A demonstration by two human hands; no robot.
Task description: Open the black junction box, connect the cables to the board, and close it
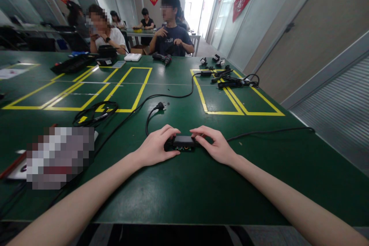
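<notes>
Between my hands, on the green table, lies a black power adapter (183, 141) with part of a green circuit board (184, 148) showing along its near side. My left hand (158, 145) grips its left end, thumb on the near side and fingers on the far side. At the right end, the fingertips of my right hand (213, 144) pinch the casing near where a cable (268, 131) leaves to the right. A short cord with a black plug (160, 106) curves out beyond my left hand.
The green table (184, 196) carries yellow tape outlines. A coiled cable (96, 114) and a blurred-out item (60, 157) lie to the left. Farther off are a power drill (163, 59) and a pile of black adapters and cables (233, 80). A person (171, 40) sits opposite.
</notes>
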